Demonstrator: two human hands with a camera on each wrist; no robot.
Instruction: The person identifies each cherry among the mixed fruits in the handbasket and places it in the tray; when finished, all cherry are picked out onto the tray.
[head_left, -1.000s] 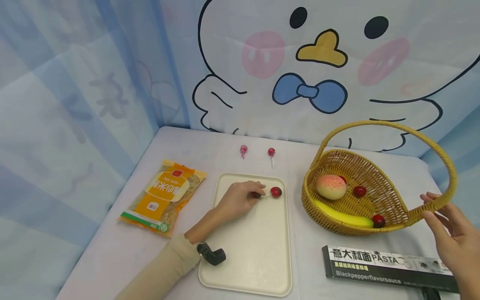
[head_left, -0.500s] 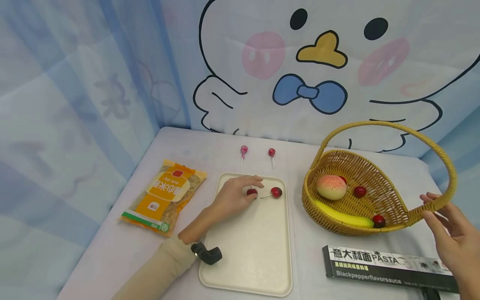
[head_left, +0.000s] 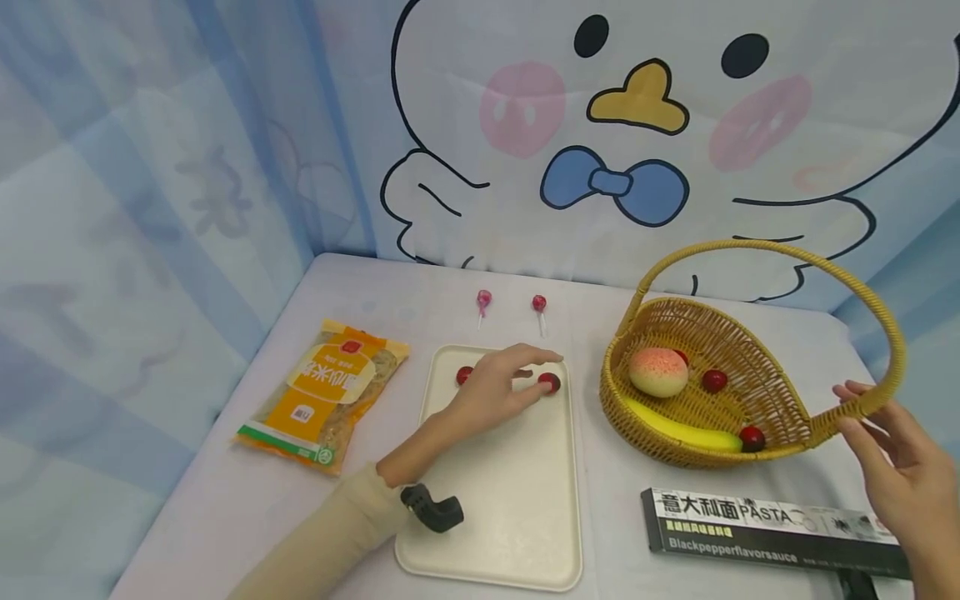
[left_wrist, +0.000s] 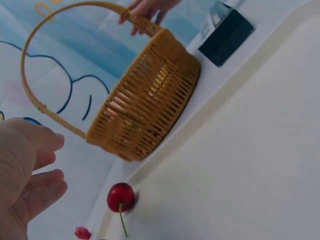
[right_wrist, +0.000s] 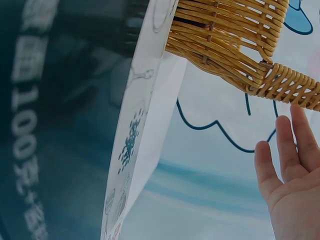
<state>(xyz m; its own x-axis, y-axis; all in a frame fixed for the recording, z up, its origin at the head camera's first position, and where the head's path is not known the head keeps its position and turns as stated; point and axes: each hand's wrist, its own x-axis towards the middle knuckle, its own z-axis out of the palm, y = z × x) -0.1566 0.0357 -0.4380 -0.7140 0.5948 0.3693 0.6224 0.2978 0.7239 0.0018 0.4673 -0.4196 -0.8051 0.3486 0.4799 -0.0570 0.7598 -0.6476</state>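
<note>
My left hand [head_left: 495,392] hovers over the cream tray [head_left: 495,517], thumb and forefinger spread around the right-hand cherry [head_left: 550,382]. In the left wrist view that cherry [left_wrist: 120,197], green stem showing, lies on the tray apart from my fingers. Partly behind the hand, a second cherry [head_left: 464,376] lies near the tray's upper left corner. My right hand [head_left: 911,471] holds the foot of the wicker basket's handle [head_left: 891,333] between thumb and fingers. Inside the basket [head_left: 772,392] are a peach [head_left: 658,372], a banana [head_left: 682,429] and red cherries [head_left: 715,381].
A black-and-white pasta box [head_left: 765,533] lies in front of the basket. An orange-labelled food bag [head_left: 330,375] lies left of the tray. Two lollipops, a pink one [head_left: 483,298] and a red one [head_left: 539,305], lie behind it. A printed curtain [head_left: 465,225] backs the table.
My left hand has let go of one cherry, which now lies farther left on the tray, and has moved right to the other cherry. The right hand stays at the basket handle.
</note>
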